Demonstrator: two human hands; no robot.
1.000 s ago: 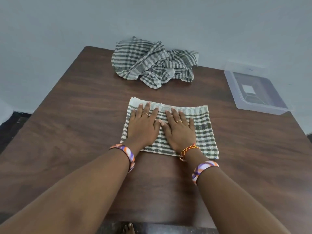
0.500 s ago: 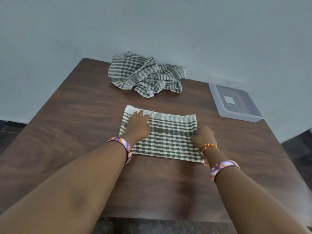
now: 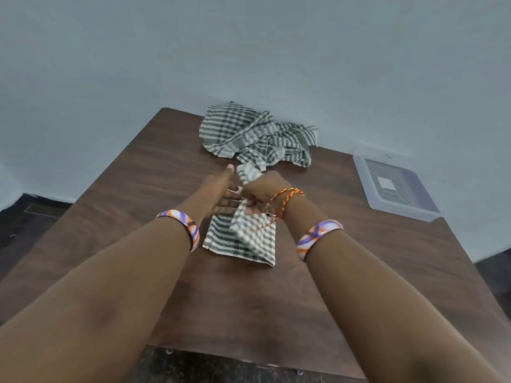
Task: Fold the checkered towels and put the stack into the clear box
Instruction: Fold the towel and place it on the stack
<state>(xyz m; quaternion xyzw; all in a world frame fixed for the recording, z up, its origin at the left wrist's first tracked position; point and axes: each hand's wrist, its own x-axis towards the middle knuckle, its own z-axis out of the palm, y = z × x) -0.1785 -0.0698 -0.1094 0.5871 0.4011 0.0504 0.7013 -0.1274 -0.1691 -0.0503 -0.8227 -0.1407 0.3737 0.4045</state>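
A green-and-white checkered towel (image 3: 243,244) lies half folded in the middle of the brown table (image 3: 331,272). My right hand (image 3: 261,192) grips its right edge and holds that edge lifted over toward the left, the cloth blurred. My left hand (image 3: 218,193) is open beside it, fingers straight, on the towel's left part. A crumpled pile of more checkered towels (image 3: 254,134) sits at the far edge of the table. The clear box (image 3: 395,186) stands empty at the far right corner.
A pale blue wall rises just behind the table. Dark floor shows to the left, to the right and under the near edge. Bare wood lies on either side of the towel.
My right hand took hold of the towel's right edge and swung it up and leftward over the towel. My left hand went from pressing flat to held open on the left part.
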